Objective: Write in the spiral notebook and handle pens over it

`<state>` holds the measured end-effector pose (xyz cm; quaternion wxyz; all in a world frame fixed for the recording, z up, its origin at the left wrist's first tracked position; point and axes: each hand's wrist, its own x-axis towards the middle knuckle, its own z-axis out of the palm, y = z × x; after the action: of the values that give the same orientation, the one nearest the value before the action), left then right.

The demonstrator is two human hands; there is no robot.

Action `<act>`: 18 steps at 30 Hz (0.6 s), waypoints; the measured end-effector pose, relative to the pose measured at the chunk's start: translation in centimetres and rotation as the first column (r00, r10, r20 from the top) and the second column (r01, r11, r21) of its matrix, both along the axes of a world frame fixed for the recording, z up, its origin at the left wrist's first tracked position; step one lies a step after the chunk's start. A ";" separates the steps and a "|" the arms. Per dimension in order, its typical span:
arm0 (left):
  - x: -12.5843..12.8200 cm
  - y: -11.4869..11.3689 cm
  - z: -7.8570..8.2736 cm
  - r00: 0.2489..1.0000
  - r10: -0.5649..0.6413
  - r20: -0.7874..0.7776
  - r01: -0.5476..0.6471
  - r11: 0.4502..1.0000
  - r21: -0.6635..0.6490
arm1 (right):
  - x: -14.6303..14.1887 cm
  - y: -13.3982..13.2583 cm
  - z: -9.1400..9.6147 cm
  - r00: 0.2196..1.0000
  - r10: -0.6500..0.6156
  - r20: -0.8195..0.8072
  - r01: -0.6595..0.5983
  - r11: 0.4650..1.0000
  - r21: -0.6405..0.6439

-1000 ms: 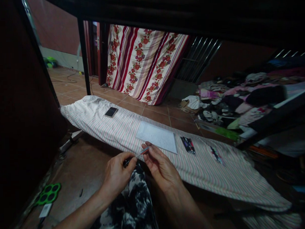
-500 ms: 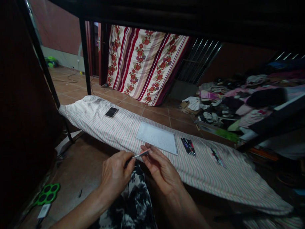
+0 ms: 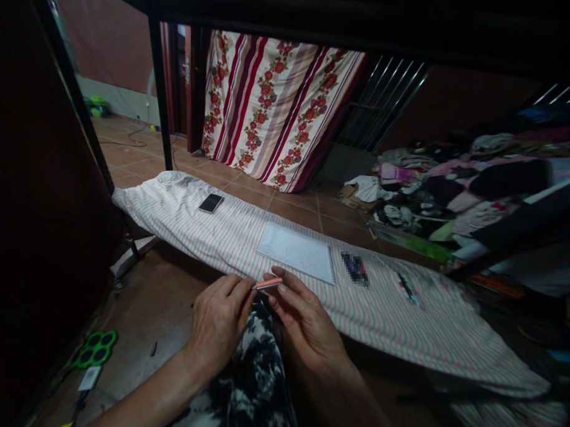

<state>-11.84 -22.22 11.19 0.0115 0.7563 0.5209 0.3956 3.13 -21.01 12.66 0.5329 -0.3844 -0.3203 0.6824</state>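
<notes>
Between my two hands, over my lap, is a slim pen (image 3: 269, 283) with a pinkish-orange barrel and a silvery end. My left hand (image 3: 219, 315) pinches the silvery left end between thumb and fingertips. The fingertips and thumb of my right hand (image 3: 307, 318) close on the right end of the barrel. Just beyond them a spiral notebook (image 3: 296, 252) lies open at a pale page on the striped cloth (image 3: 239, 243). Right of it is a bunch of pens (image 3: 355, 269), blurred into blocks. Several thin coloured pens or similar sticks (image 3: 409, 290) lie farther right.
A dark-screened phone (image 3: 211, 203) rests on the cloth at the left. Dark posts (image 3: 160, 93) and a low dark beam frame the space. Beyond hang a floral curtain (image 3: 281, 108) and a heap of clothes (image 3: 452, 176). A green-rimmed object (image 3: 96, 349) lies on the floor.
More of the pinkish-orange barrel now shows between my hands, and the pen lies nearer level. My view has shifted slightly.
</notes>
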 end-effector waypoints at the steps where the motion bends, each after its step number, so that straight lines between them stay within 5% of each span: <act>1: 0.0 0.0 -0.1 1.000 -0.010 0.010 0.010 1.000 -0.008 | 0.0 0.0 0.0 1.000 -0.001 0.015 0.001 1.000 0.010; 18: 0.3 0.0 -0.5 0.948 -0.167 0.270 0.194 0.978 -0.078 | 0.5 -0.2 0.0 0.978 0.005 0.206 -0.021 0.997 0.077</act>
<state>-11.57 -22.18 10.68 0.1555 0.7402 0.4631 0.4619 3.62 -21.22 12.64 0.5072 -0.4297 -0.4028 0.6292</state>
